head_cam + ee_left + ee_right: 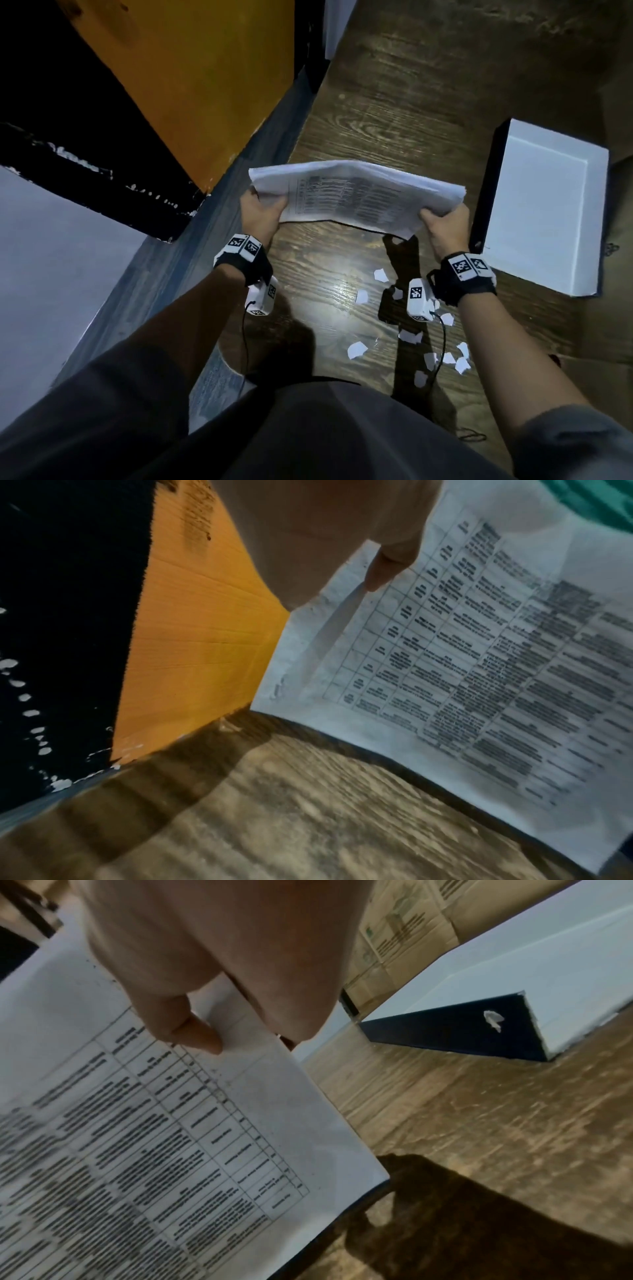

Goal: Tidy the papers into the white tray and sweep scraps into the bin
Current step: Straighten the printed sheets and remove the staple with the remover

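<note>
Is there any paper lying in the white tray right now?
No, the white tray shows only its bare white bottom, and the papers are held off to its left by both hands.

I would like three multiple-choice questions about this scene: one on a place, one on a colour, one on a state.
1. Where is the tray relative to the papers?
A. to their right
B. to their left
C. under them

2. What colour are the scraps on the floor?
A. red
B. white
C. black

3. How are the papers held?
A. left hand alone
B. lying flat, untouched
C. both hands, the right hand too

Answers: 1 A, the tray lies beside the right hand; 2 B, they are pale like the papers; 3 C, each hand grips one end.
</note>
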Motion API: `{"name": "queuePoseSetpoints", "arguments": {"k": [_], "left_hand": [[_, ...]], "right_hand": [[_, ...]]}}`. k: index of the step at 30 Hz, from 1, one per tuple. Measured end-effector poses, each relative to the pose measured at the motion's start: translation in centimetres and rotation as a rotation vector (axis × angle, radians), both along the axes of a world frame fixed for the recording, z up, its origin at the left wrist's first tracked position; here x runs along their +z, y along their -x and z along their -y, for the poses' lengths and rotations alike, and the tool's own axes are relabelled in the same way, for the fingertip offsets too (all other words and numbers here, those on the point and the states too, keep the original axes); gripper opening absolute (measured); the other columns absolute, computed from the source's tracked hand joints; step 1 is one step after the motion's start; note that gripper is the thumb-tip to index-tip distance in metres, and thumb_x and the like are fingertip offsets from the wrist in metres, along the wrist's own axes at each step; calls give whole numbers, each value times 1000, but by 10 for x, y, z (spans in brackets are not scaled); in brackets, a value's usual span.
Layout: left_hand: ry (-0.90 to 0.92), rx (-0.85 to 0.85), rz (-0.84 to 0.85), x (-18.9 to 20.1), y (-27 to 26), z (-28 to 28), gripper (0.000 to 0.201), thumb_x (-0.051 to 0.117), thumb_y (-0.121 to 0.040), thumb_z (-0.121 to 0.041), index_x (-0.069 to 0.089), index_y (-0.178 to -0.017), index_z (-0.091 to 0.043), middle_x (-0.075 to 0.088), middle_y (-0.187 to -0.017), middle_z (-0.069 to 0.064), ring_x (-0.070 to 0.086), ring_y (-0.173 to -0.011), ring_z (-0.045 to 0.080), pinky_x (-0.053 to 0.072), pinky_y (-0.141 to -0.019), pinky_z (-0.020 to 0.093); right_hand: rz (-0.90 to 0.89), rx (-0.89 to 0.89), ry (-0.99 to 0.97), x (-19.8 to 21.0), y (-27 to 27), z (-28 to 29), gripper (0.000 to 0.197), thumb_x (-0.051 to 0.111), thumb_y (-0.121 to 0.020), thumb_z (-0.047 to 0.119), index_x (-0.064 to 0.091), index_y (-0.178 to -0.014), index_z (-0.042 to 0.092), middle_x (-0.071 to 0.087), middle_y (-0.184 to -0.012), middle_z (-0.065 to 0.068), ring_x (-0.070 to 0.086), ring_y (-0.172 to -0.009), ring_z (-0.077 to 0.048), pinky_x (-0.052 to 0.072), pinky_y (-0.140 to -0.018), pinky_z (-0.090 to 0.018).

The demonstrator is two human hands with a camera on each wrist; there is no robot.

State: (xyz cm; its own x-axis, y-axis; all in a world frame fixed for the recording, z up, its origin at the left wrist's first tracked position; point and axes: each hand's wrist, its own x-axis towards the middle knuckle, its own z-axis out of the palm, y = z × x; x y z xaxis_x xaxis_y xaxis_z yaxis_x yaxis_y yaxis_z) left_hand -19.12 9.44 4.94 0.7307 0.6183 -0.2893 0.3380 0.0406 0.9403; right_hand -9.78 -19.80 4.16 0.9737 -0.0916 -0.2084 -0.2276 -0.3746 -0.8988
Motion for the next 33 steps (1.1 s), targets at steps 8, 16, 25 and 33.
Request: {"name": "queuePoseSetpoints", "arguments": {"k": [8, 16, 25, 33], "left_hand": [[-107, -113, -58, 4, -1, -1, 34, 63, -78, 6, 62, -112, 2, 69, -96, 6, 66, -91, 22, 54, -64, 12], [-637, -506, 121, 109, -56, -2, 24, 65, -69, -10, 56, -90, -3, 68, -86, 16, 65, -79, 29, 56, -66, 44], [-1127, -779, 36, 172, -89, 31, 22, 60, -79, -18, 53, -100, -14, 63, -91, 10, 63, -89, 33, 47, -67, 35], [-749, -407, 22, 142, -59, -30, 100, 88, -58, -42, 34, -141, -32, 56, -132, -5, 51, -125, 18, 43, -106, 45]], "right_hand": [[-126, 34, -9, -5, 7, -2, 32, 68, -80, -2, 62, -110, 8, 66, -95, 0, 62, -96, -17, 52, -73, -16], [38, 90, 154, 47, -27, 16, 65, 73, -76, 4, 43, -134, 9, 55, -120, -9, 54, -111, -19, 44, -89, -11], [209, 448, -84, 133, -36, -56, 41, 74, -75, -1, 59, -99, 28, 67, -96, 14, 63, -89, 6, 54, -81, -20], [194, 275, -230, 112, -33, -39, 25, 71, -78, -3, 68, -100, 9, 74, -85, 11, 70, -90, -7, 57, -80, -27]]}}
